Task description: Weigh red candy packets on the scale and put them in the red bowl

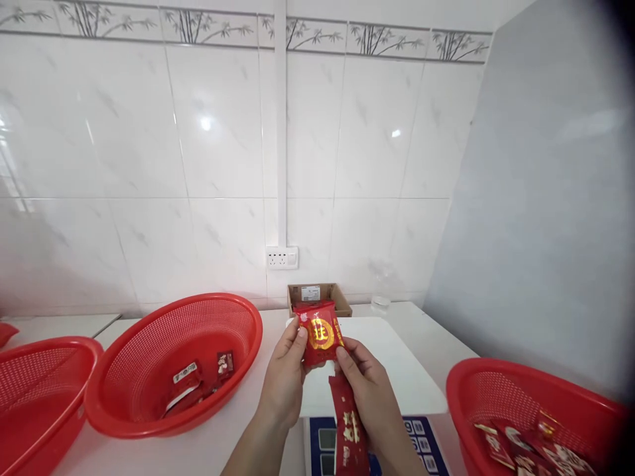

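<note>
A small square red packet [320, 336] with a round gold emblem is held up between both hands at the centre. My left hand [288, 377] is closed on its left edge, thumb in front. My right hand [370, 380] pinches its lower right corner. From under the right hand hangs a long dark red packet [350, 430] with gold figures, held by fingers that are partly hidden. Beneath the hands sits a weighing scale with a white pan [411, 383] and a blue key panel [421, 443], partly covered by the right arm and long packet.
Left of the hands is a red perforated basket [223, 317] with a few packets, and another red basket [30, 410] beyond it. At right, a red basket [476, 383] holds several packets. Behind the scale are a cardboard box [343, 305] and a clear container [380, 301] against the tiled wall.
</note>
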Demonstrator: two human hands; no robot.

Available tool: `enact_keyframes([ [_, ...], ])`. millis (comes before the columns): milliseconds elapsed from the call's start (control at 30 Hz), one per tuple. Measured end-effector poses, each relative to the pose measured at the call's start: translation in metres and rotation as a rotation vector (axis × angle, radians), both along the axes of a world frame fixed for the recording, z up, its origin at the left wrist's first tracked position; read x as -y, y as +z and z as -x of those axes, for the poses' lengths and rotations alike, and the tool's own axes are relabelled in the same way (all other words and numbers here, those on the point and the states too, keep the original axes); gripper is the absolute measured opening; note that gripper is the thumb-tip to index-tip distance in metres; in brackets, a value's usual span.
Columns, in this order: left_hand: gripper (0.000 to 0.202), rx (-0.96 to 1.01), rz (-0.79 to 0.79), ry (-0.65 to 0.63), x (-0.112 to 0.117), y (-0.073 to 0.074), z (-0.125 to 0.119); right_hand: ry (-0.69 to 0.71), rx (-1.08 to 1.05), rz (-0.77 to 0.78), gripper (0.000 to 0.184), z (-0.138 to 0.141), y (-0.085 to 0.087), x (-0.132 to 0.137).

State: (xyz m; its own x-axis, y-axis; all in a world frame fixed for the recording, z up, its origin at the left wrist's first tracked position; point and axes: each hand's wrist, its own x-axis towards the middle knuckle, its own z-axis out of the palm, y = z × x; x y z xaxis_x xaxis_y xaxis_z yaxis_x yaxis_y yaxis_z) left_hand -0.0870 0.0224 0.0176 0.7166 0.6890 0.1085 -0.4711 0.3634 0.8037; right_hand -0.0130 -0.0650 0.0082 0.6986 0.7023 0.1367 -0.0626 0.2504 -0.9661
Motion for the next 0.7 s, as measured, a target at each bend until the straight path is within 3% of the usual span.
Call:
enact_keyframes([
  [133,0.043,-0.051,-0.044,0.038,-0.002,0.000,-0.001,0.029,-0.014,-0.029,0.036,-0.003,0.004,-0.004],
  [400,0.037,-0.106,-0.298,-0.080,0.002,-0.001,0.003,0.074,0.013,-0.003,0.033,-0.013,0.004,0.003],
  [700,0.036,-0.094,-0.340,-0.044,0.005,-0.006,0.002,0.100,0.128,0.077,0.039,-0.022,0.000,0.014],
])
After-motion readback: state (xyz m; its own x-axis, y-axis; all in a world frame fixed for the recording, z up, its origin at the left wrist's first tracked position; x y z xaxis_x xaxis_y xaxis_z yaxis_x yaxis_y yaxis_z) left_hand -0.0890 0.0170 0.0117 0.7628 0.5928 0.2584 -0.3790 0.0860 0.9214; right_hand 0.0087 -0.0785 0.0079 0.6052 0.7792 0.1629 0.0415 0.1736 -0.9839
